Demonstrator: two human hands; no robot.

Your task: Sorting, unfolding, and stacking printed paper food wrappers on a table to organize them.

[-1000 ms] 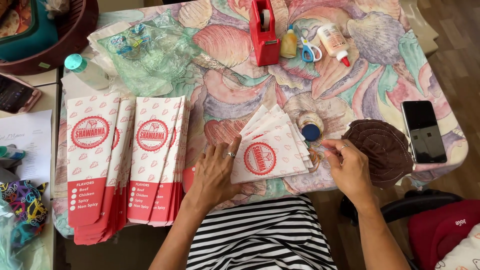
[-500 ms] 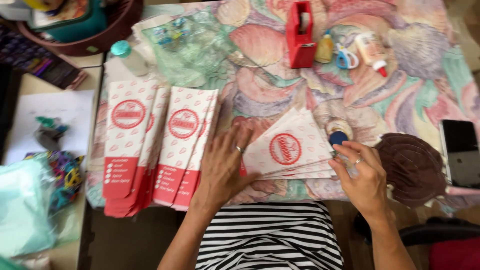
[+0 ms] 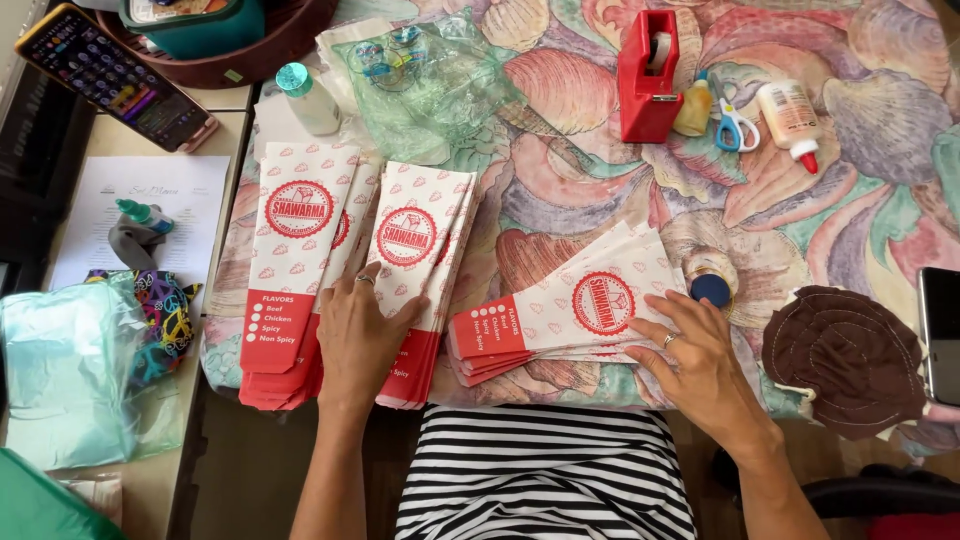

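A flowered worktop (image 3: pixel 600 190) carries three stacks of red-and-white paper sleeves: two upright piles (image 3: pixel 300 270) at left, long axis running away from the body, and a fanned pile (image 3: pixel 575 310) lying crosswise at centre. The left hand (image 3: pixel 362 335) rests flat, fingers spread, between the upright piles – the right hand (image 3: pixel 690 350), open, presses the fan's right end, hiding the sleeves' mouths there

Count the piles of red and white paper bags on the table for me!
3: one pile far left, one pile under the left hand, and a sideways fanned pile by the right hand.
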